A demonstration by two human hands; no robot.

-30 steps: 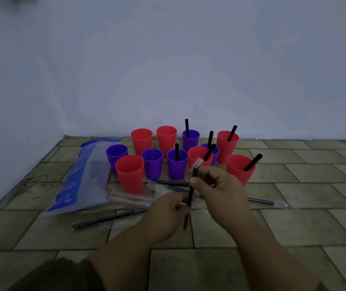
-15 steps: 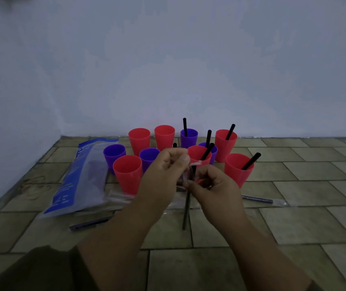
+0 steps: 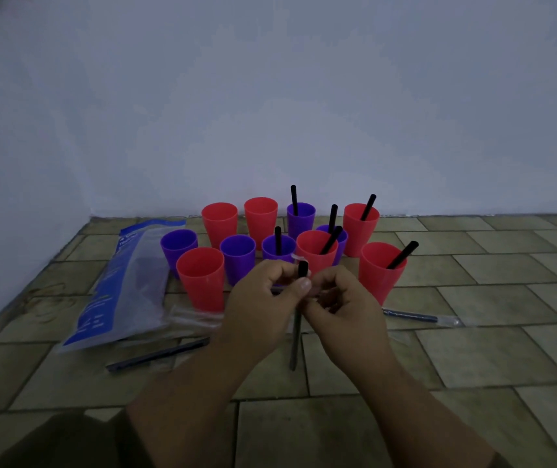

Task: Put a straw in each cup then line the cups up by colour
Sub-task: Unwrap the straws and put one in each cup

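Note:
Several red and purple cups stand grouped on the tiled floor near the wall. Black straws stick out of several, such as the right red cup (image 3: 382,271) and a purple cup (image 3: 278,248). The front left red cup (image 3: 201,275) and the purple cup (image 3: 238,256) beside it hold none. My left hand (image 3: 263,305) and my right hand (image 3: 341,305) meet in front of the cups, both pinching an upright black straw (image 3: 295,342) in its clear wrapper. The straw's bare top pokes out above my fingers.
A blue and clear straw bag (image 3: 125,285) lies on the floor at the left. Wrapped straws lie on the tiles, one at the left (image 3: 158,354) and one at the right (image 3: 419,317). The wall runs close behind the cups.
My left hand rose from the straw's lower part to its top, next to my right hand. The wrapper is now pushed down, baring the straw's tip.

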